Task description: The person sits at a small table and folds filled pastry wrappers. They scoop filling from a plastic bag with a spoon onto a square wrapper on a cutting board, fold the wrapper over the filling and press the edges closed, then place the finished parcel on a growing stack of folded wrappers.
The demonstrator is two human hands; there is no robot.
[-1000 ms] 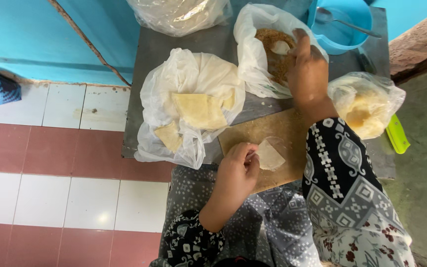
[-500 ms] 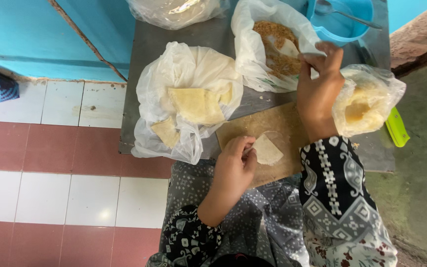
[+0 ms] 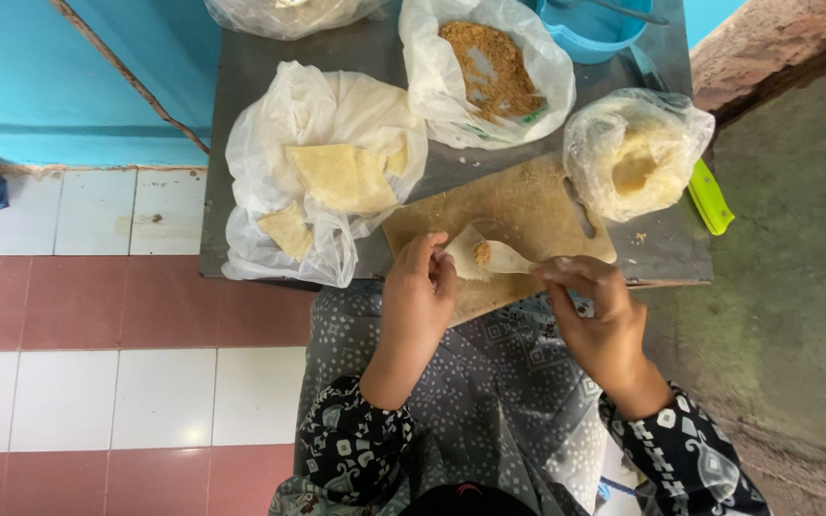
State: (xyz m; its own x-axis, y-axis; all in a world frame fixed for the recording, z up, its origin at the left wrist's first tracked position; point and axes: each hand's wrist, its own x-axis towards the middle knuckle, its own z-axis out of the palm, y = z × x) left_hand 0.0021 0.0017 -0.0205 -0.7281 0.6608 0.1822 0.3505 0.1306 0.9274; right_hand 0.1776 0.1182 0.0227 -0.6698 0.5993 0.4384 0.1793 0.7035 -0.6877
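left hand [image 3: 420,287] pinched wrapper [image 3: 483,255] edge on wooden board [image 3: 518,205] | right hand [image 3: 590,301] fingers together, touching wrapper's other end | brown filling on wrapper | bag of wrappers [image 3: 322,172] beside

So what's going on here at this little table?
A person sits at a small grey table, filling a pastry wrapper on a wooden cutting board. The left hand holds the wrapper's edge, and the right hand is at its other end; a small heap of brown crumbly filling lies on it. Open plastic bags stand around the board: one of flat wrappers, one of brown filling and one of pale pieces.
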